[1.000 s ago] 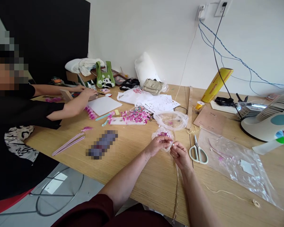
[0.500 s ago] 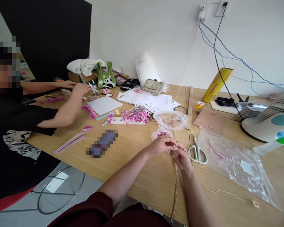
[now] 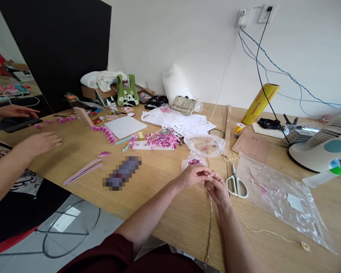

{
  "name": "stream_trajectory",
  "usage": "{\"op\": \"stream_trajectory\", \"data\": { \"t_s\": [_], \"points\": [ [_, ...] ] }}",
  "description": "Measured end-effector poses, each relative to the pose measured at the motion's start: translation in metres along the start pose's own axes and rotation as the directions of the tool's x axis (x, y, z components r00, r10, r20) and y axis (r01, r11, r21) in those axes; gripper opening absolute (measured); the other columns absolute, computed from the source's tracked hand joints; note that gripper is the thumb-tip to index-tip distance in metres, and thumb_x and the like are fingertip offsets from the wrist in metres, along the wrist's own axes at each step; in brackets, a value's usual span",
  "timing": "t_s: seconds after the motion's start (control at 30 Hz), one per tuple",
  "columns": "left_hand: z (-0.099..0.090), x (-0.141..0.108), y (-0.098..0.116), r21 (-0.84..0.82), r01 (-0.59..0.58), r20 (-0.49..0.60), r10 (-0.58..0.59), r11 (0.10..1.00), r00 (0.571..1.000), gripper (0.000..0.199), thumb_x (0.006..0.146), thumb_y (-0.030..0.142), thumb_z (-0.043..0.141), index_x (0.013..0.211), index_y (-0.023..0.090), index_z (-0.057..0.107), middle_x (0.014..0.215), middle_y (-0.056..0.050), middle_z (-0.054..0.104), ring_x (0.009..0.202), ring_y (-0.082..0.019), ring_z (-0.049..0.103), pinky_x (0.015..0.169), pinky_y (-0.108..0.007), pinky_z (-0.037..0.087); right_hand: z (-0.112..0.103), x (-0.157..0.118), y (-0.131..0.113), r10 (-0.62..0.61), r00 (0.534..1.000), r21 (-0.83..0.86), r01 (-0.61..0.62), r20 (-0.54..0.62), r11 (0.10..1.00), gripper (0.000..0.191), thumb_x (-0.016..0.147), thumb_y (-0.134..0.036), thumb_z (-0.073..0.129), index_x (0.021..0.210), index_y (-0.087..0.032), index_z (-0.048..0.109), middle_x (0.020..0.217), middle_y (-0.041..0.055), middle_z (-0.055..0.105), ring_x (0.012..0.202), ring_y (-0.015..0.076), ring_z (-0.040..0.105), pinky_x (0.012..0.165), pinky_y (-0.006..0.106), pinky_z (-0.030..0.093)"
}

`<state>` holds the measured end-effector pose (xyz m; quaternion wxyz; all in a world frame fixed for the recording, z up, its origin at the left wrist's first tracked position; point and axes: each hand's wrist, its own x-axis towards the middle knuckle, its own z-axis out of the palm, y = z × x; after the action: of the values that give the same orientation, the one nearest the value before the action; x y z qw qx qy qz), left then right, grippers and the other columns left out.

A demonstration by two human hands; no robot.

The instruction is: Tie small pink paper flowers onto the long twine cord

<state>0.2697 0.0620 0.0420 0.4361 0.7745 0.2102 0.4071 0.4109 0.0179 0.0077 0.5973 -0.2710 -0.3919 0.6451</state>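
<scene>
Close together above the table's near side, my left hand (image 3: 193,177) and my right hand (image 3: 218,190) are both closed in a pinch. A tiny white bead (image 3: 208,176) shows between the fingertips. Below my right hand's fingers hangs a twisted beige cord (image 3: 210,223), running down past the table edge; its upper end is hidden by the fingers. Just behind my hands sits a clear plastic bag with pink bits (image 3: 193,160). White-handled scissors (image 3: 236,185) lie right of my right hand, with their blades pointing away.
At left, a co-worker's hand (image 3: 42,144) reaches over the table. Pink flower pieces (image 3: 165,139), a white sheet (image 3: 125,126) and pink strips (image 3: 83,172) lie around. To the right are a flat plastic bag (image 3: 284,201), coiled thread (image 3: 304,246) and a fan (image 3: 324,140).
The co-worker has drawn back to the left, arms moving away from the items at the back. My hands stay almost in place, still pinching at the bead.
</scene>
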Motion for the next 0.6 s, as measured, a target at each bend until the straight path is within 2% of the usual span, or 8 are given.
{"op": "stream_trajectory", "data": {
  "t_s": [0.1, 0.2, 0.4, 0.47, 0.53, 0.6],
  "points": [
    [-0.002, -0.001, 0.001, 0.121, -0.076, 0.013, 0.075, 0.99, 0.997, 0.02, 0.078, 0.029, 0.057, 0.092, 0.018, 0.066, 0.085, -0.006, 0.061, 0.079, -0.015, 0.055, 0.074, -0.025, 0.042, 0.001, 0.0, 0.0, -0.002, 1.0, -0.024, 0.002, -0.021, 1.0, 0.015, 0.072, -0.024, 0.065, 0.068, -0.019, 0.051, 0.048, -0.0096, 0.022, 0.042, 0.0045, 0.012, 0.042, 0.021, 0.01],
    [-0.008, 0.003, 0.003, 0.176, -0.125, 0.083, 0.111, 0.976, 0.99, 0.018, 0.079, 0.028, 0.054, 0.09, 0.019, 0.067, 0.083, -0.006, 0.062, 0.078, -0.015, 0.056, 0.074, -0.026, 0.042, 0.002, 0.0, -0.001, 0.011, 1.0, -0.048, -0.012, -0.022, 0.999, 0.015, 0.071, -0.025, 0.065, 0.067, -0.018, 0.052, 0.046, -0.0097, 0.023, 0.041, 0.0049, 0.014, 0.042, 0.022, 0.01],
    [-0.017, 0.017, 0.012, 0.242, -0.168, 0.225, 0.113, 0.956, 0.968, 0.017, 0.08, 0.026, 0.052, 0.082, 0.02, 0.068, 0.08, -0.005, 0.062, 0.078, -0.015, 0.055, 0.073, -0.025, 0.041, 0.001, 0.001, -0.002, 0.014, 1.0, -0.038, -0.015, -0.012, 0.999, 0.012, 0.073, -0.024, 0.063, 0.07, -0.018, 0.054, 0.048, -0.0092, 0.023, 0.042, 0.0052, 0.014, 0.041, 0.021, 0.012],
    [-0.014, 0.015, 0.01, 0.173, -0.108, 0.168, 0.079, 0.979, 0.983, 0.018, 0.078, 0.028, 0.056, 0.089, 0.019, 0.067, 0.082, -0.005, 0.061, 0.078, -0.015, 0.055, 0.074, -0.025, 0.041, 0.0, 0.001, -0.001, 0.001, 1.0, -0.014, -0.001, -0.01, 1.0, 0.01, 0.073, -0.024, 0.062, 0.072, -0.019, 0.054, 0.049, -0.0091, 0.022, 0.043, 0.0053, 0.014, 0.042, 0.021, 0.013],
    [-0.005, 0.008, 0.005, 0.033, -0.007, 0.032, 0.006, 0.999, 0.999, 0.031, 0.076, 0.031, 0.059, 0.104, 0.018, 0.062, 0.087, -0.006, 0.061, 0.079, -0.014, 0.055, 0.074, -0.025, 0.042, -0.002, 0.001, -0.001, -0.021, 1.0, 0.031, 0.021, -0.012, 0.999, 0.009, 0.074, -0.023, 0.062, 0.072, -0.019, 0.054, 0.049, -0.0092, 0.022, 0.043, 0.0053, 0.014, 0.041, 0.02, 0.013],
    [0.006, 0.0, -0.003, -0.089, 0.078, -0.097, -0.087, 0.993, 0.991, 0.04, 0.077, 0.033, 0.057, 0.113, 0.016, 0.056, 0.093, -0.008, 0.06, 0.082, -0.015, 0.056, 0.074, -0.026, 0.044, -0.003, 0.001, 0.0, -0.036, 0.999, 0.065, 0.037, -0.016, 0.997, 0.01, 0.074, -0.023, 0.062, 0.071, -0.019, 0.053, 0.048, -0.0093, 0.022, 0.042, 0.0053, 0.013, 0.041, 0.02, 0.012]
  ]
}}
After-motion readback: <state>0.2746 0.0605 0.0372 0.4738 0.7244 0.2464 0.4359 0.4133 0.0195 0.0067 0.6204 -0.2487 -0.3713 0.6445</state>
